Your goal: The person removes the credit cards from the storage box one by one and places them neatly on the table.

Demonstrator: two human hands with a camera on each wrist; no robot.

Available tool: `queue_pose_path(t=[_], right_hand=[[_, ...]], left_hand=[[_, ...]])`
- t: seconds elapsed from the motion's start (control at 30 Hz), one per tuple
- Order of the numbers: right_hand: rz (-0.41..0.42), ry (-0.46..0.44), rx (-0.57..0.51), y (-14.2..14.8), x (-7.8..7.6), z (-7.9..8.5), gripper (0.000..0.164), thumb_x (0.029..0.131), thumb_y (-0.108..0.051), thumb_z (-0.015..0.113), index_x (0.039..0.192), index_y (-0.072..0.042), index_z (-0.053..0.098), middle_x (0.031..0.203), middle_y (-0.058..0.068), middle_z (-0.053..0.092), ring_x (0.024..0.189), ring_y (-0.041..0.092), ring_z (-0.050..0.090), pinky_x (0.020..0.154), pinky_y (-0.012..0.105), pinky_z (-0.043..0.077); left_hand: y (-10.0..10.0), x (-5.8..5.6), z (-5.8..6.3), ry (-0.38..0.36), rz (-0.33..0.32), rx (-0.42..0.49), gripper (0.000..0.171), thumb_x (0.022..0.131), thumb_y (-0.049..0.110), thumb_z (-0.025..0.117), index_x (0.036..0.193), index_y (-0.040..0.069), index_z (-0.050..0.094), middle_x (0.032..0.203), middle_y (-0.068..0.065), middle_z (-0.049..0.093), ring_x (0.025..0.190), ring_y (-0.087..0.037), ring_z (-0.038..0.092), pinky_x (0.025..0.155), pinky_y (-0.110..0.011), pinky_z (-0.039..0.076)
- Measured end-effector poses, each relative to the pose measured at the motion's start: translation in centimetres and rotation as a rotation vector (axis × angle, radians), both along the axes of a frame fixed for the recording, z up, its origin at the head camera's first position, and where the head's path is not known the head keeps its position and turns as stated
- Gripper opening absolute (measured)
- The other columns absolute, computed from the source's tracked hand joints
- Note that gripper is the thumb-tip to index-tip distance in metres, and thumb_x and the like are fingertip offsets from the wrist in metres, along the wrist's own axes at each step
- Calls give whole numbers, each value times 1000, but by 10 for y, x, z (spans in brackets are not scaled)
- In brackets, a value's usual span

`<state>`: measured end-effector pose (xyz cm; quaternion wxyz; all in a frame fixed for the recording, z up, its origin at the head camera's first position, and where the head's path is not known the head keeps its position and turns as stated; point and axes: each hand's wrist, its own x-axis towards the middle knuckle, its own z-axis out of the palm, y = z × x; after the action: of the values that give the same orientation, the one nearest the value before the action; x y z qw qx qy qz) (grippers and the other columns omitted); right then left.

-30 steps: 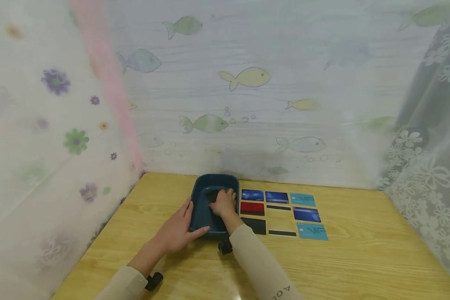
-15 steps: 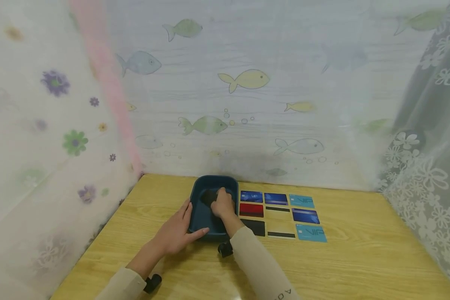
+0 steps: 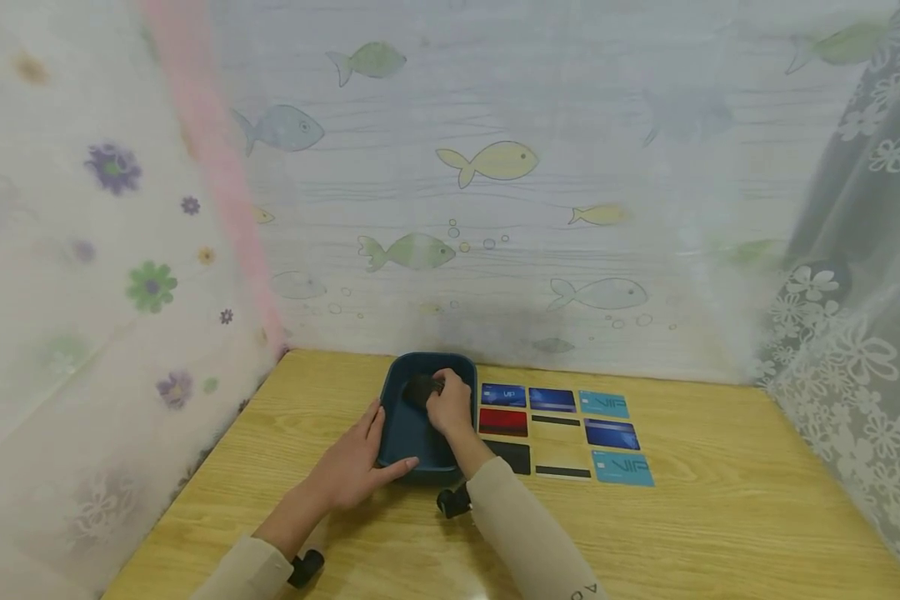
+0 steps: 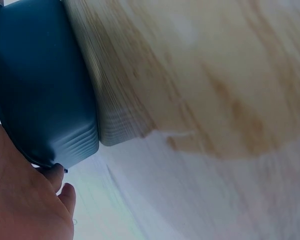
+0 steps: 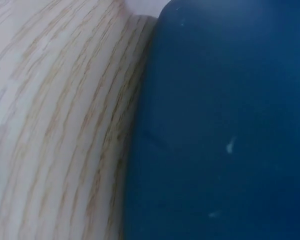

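Observation:
A deep blue plastic tray [image 3: 390,442] with rounded corners stands on the table near the back wall. My right hand [image 3: 451,406] reaches into it and grips a dark, rounded object [image 3: 422,392]; its exact kind cannot be made out, and the fingers hide part of it. At the tray's near left corner my left hand [image 3: 352,458] touches the wall with fairly straight fingers, its thumb along the near rim. In the left wrist view, fingertips [image 4: 54,176] meet the tray's rim. Only the tray's outer side [image 5: 220,110] and table show in the right wrist view.
Right of the tray, several cards lie in a rough grid: a red card [image 3: 503,422], a black card [image 3: 512,457], a light blue card [image 3: 622,468] and others. The wood-grain table [image 3: 720,500] meets a fish-patterned curtain [image 3: 495,275] at the back.
Inside the tray, my right hand has shifted and turned slightly, and more of the dark object shows as a rounded shape. My left hand and the cards have stayed put.

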<state>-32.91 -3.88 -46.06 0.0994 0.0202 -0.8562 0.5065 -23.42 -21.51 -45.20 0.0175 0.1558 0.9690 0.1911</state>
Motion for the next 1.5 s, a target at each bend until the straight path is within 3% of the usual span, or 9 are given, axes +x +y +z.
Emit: queue_pose_path(t=[0.77,0.87,1.1,1.27,1.5], right_hand=[[13,174,-176,19,13,14,31,96,6,60,124,-4,69,124,15,68,112,33,65,93,49,54],[40,154,-204,24,13,21,32,97,5,60,125,-5,69,127,14,68,112,31,64,92,46,54],[123,76,-277,39,19,37,33,99,4,59,129,-8,67,125,14,66,72,24,65,68,36,58],[149,71,-264,51,25,42,33,99,5,60,127,-9,67,125,14,66,66,18,61,64,32,57],[167,52,-243,65,31,41,32,98,6,60,127,-8,67,127,15,65,72,18,59,63,33,57]], left_hand=[[8,2,-6,-15,-4,-30,116,90,85,40,162,-2,15,171,-16,6,153,-38,24,120,-54,30],[6,2,-5,-19,4,-28,117,89,86,41,162,-2,16,171,-16,6,153,-38,25,119,-54,31],[2,1,-4,-24,15,-30,118,88,87,41,162,-2,15,171,-16,6,153,-38,24,119,-55,31],[2,0,-3,-24,16,-30,118,89,87,40,162,-2,14,171,-16,5,154,-38,23,119,-55,31],[1,-1,-1,-17,20,-42,116,89,86,40,162,-1,15,171,-17,7,152,-40,26,118,-56,33]])
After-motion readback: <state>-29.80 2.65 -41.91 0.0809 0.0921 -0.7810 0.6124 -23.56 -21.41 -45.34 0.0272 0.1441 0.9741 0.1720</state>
